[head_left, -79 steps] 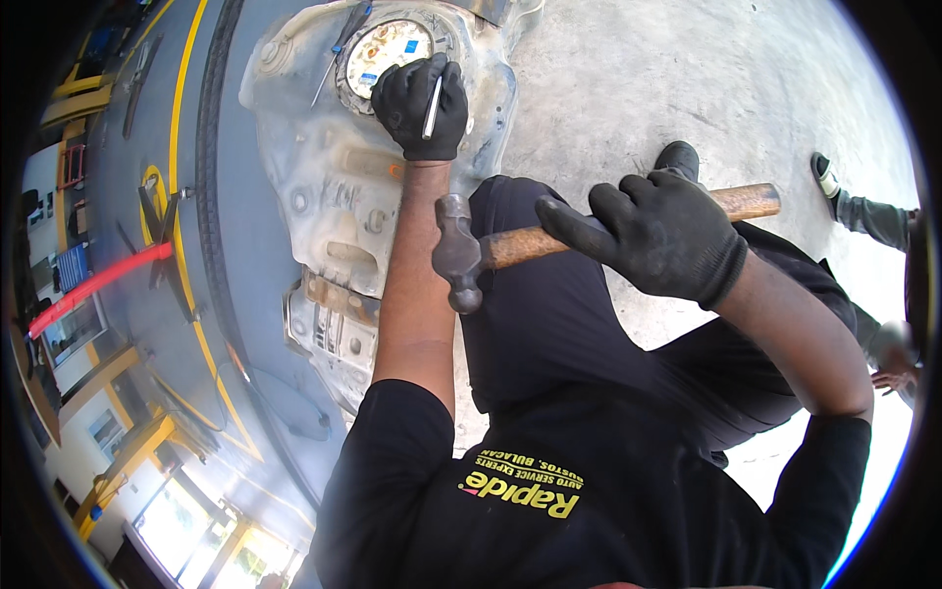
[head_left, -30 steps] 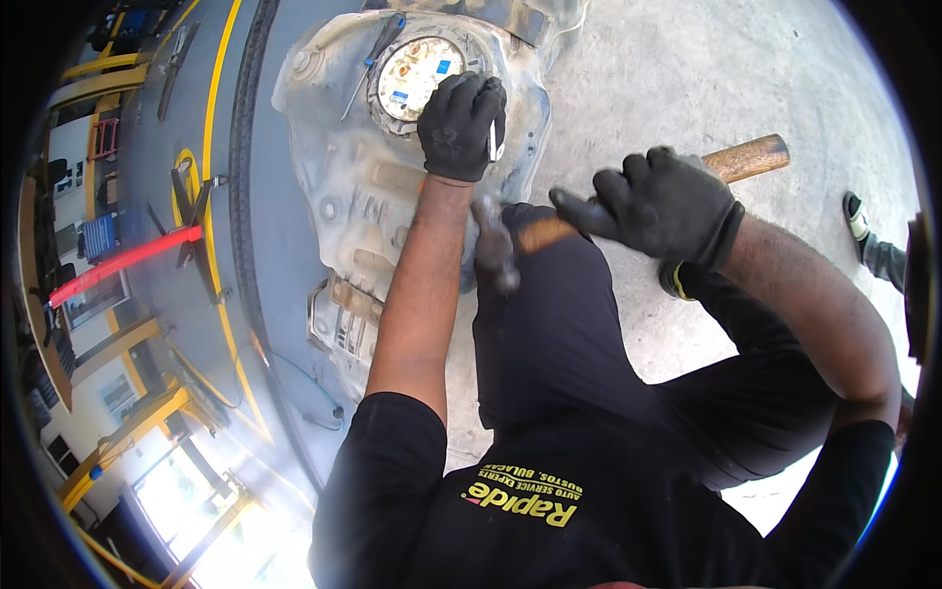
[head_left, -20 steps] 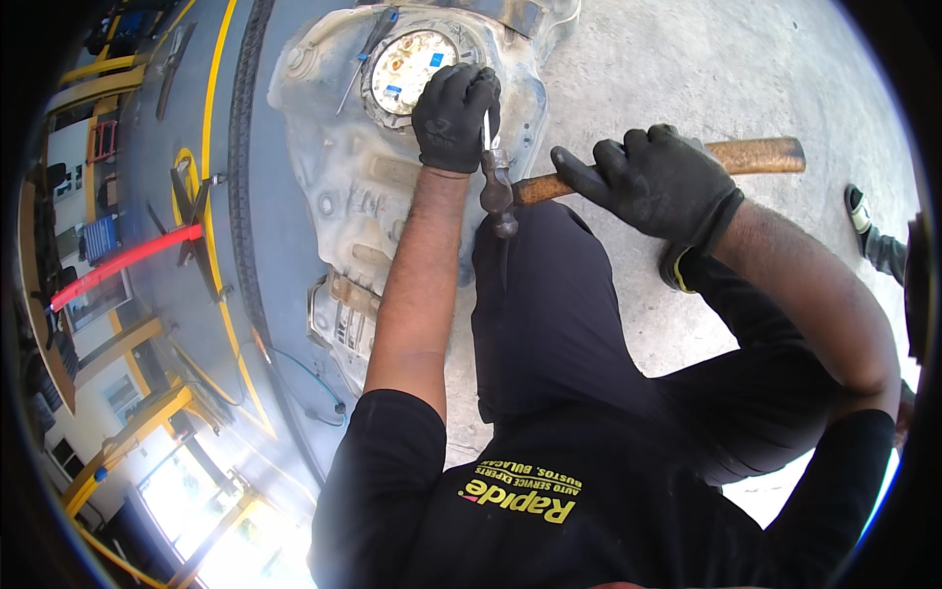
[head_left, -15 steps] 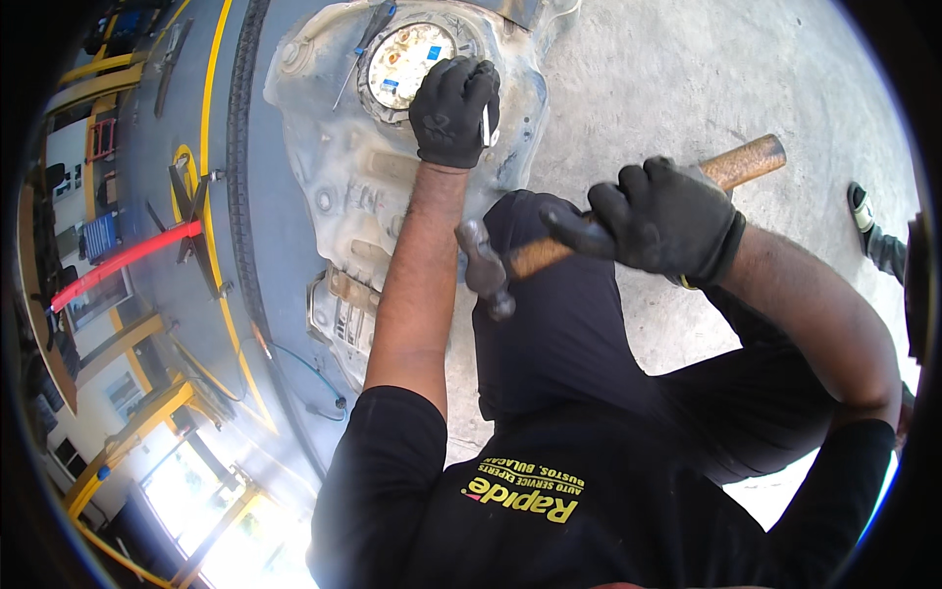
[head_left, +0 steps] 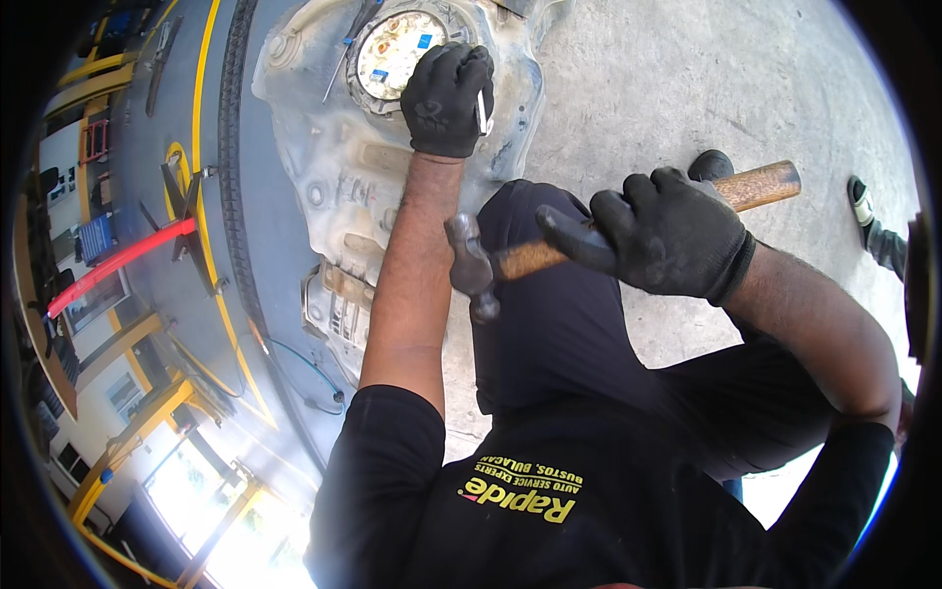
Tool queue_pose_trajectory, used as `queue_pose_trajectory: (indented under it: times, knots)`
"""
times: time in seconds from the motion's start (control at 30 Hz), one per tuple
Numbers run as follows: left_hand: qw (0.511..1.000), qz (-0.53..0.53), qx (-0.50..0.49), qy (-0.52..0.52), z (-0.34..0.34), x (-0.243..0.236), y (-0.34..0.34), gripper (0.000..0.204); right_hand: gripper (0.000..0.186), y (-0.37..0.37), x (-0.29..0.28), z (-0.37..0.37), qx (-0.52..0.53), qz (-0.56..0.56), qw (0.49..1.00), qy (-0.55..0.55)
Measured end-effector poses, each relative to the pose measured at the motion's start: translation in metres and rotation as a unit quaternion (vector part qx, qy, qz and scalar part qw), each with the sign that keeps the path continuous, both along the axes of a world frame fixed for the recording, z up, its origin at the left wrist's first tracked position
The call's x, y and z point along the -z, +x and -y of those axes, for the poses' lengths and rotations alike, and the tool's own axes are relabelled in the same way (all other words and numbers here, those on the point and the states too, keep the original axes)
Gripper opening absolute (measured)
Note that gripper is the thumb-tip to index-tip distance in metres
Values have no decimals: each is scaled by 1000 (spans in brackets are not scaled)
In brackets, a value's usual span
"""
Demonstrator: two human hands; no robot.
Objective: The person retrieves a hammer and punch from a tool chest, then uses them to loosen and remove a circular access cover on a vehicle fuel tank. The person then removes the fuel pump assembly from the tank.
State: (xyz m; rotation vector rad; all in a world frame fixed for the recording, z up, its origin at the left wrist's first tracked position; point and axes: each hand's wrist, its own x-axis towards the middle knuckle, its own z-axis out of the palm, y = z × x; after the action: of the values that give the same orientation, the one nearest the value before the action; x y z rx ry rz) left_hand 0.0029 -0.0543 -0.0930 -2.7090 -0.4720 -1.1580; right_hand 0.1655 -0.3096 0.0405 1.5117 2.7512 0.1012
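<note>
One slim bright-metal rod (head_left: 482, 115), punch- or chisel-like, was clamped in the gloved left hand (head_left: 444, 103), its near end poking out on the right of the fist, its far end hidden. The fist sat at the lower right edge of the collar ring (head_left: 353, 80) around a pale round cover plate (head_left: 392, 54), on top of what looked like a grimy vehicle fuel tank (head_left: 294, 108). With the tip out of sight, its seating could not be told; a poorly seated tip might have skidded and gouged the plate. A ball-peen hammer (head_left: 471, 267) was clamped in the gloved right hand (head_left: 662, 236), thumb stretched toward its head, which hung apart from the rod and appeared just beside the bare left forearm (head_left: 412, 265). So little rod stood clear of the fist that an off-centre blow could have caught the knuckles or wrist. A screwdriver (head_left: 348, 39) lay just left of the ring, where jolts might have shaken it loose. Farther out stood another person's shoe (head_left: 862, 201); a slack grip could have let the hammer fly that way.
</note>
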Motion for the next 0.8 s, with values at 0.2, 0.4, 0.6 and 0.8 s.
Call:
queue_pose_trajectory:
  times: [0.2,0.4,0.6,0.8]
  knots:
    - [1000,5,-5,2,-1,4,3,10,68,12,18,-18,54,-5,997,48]
    - [1000,1,5,2,0,8,9,10,64,29,29,-25,112,-15,993,-20]
    - [1000,14,-7,7,-2,8,3,10,60,14,3,-9,16,14,999,27]
    - [1000,-4,-5,-3,1,5,1,14,62,11,12,-2,30,11,998,55]
